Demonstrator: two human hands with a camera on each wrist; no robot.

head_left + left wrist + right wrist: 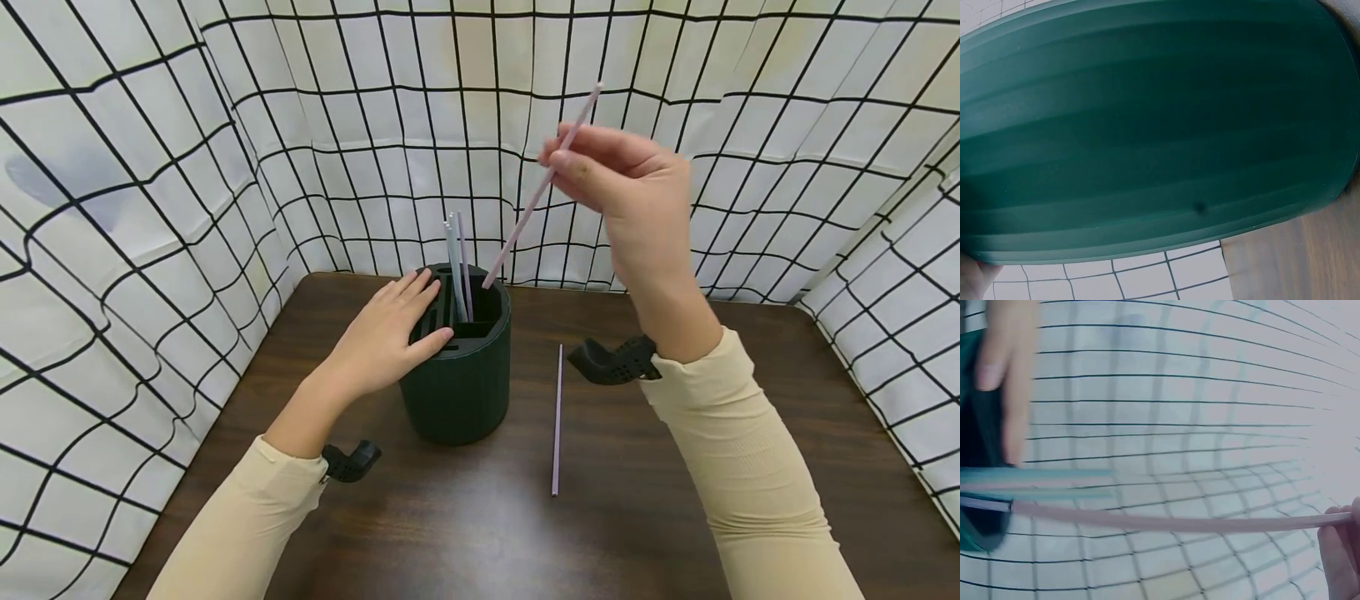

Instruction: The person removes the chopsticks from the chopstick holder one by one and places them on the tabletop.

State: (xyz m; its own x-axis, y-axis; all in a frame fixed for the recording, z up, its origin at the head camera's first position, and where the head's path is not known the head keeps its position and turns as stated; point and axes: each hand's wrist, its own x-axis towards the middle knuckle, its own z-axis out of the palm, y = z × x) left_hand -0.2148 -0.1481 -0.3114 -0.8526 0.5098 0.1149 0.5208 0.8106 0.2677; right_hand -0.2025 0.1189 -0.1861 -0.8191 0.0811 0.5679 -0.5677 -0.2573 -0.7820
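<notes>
My right hand (626,179) pinches a thin pink straw (536,196) between thumb and fingertips. The straw slants down, its lower end at the mouth of a dark green ribbed holder (457,400). Across the holder's slotted top rests my left hand (382,333), fingers extended and thumb spread along the near side. Inside the open compartment stand light blue straws (453,267) and a lilac straw (466,267). The left wrist view is mostly filled by the holder's ribbed wall (1160,125). In the right wrist view, the pinched straw (1179,524) reaches toward the holder.
Another lilac straw (557,421) lies on the brown wooden table (480,533), to the right of the holder. White walls with a black grid (360,125) enclose the table at the back and sides.
</notes>
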